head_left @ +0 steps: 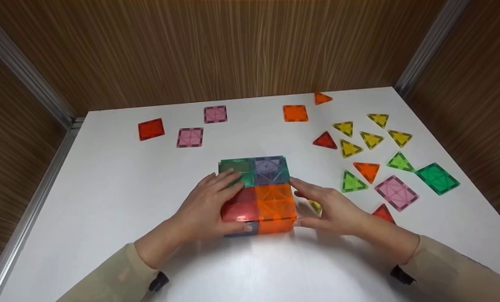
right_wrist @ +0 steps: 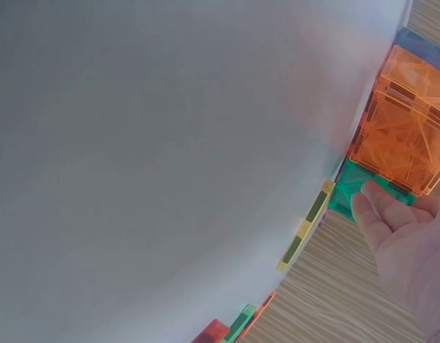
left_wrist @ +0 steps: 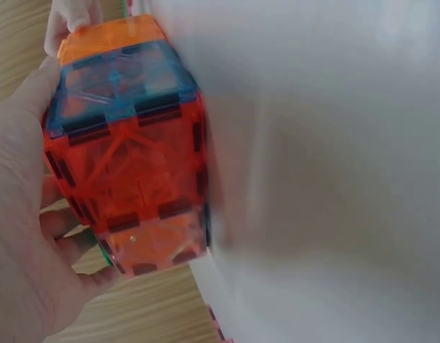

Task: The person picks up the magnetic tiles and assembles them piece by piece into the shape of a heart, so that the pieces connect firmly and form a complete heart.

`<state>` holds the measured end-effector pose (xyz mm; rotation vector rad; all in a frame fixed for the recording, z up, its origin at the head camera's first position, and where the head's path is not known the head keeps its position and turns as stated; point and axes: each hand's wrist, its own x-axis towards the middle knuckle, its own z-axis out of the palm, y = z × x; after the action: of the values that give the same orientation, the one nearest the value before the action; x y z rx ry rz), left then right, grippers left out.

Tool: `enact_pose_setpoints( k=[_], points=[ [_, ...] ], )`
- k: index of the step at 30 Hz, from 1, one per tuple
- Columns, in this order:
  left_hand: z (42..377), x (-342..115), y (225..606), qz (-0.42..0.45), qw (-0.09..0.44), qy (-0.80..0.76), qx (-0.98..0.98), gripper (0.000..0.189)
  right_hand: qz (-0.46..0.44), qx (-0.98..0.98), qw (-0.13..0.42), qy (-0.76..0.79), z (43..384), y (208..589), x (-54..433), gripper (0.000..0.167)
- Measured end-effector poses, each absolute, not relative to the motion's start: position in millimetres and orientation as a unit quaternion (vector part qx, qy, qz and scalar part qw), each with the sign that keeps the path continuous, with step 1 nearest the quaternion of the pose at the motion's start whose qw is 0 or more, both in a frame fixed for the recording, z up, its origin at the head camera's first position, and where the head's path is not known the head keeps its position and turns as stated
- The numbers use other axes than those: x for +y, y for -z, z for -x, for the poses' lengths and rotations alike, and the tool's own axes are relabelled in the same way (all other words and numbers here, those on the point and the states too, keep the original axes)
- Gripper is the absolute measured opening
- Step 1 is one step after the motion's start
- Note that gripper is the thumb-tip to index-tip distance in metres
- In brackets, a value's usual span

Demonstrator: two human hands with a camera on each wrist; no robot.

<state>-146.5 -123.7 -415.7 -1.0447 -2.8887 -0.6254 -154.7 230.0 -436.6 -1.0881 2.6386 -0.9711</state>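
Observation:
A low box of translucent magnetic tiles (head_left: 275,201) stands on the white table. Its top shows green, purple, red and orange squares; orange and blue tiles form the front. My left hand (head_left: 210,205) rests over the box's left part, fingers spread across the green and red squares, thumb along the front top edge. In the left wrist view, red and orange side tiles (left_wrist: 134,164) face the palm. At the right side, my right hand (head_left: 334,209) touches the box with its fingertips, thumb near the front corner. Its fingers lie against a green side tile (right_wrist: 356,182) in the right wrist view.
Several yellow triangle tiles (head_left: 371,139) lie at the right, among red, orange and light green ones. A pink square (head_left: 397,192) and a green square (head_left: 437,178) are farther right. Behind the box lie a red square (head_left: 151,129), pink squares (head_left: 190,137) and an orange square (head_left: 295,113).

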Motion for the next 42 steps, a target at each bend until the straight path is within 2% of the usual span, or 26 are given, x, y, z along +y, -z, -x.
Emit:
enact_pose_setpoints(
  k=[8, 32, 42],
  points=[
    [148.5, -145.0, 418.7, 0.353, 0.029, 0.119, -0.927, 0.098, 0.397, 0.860, 0.041, 0.318, 163.4, 438.2, 215.1, 0.092],
    [157.8, -234.9, 411.7, 0.286, 0.011, 0.089, -0.954, 0.096, 0.396, 0.880, 0.083, 0.248, 204.6, 425.8, 113.4, 0.092],
    [160.6, -265.1, 414.0, 0.271, 0.037, 0.102, -0.957, 0.091, 0.411, 0.874, 0.076, 0.249, 216.4, 426.7, 76.7, 0.092]
  ],
)
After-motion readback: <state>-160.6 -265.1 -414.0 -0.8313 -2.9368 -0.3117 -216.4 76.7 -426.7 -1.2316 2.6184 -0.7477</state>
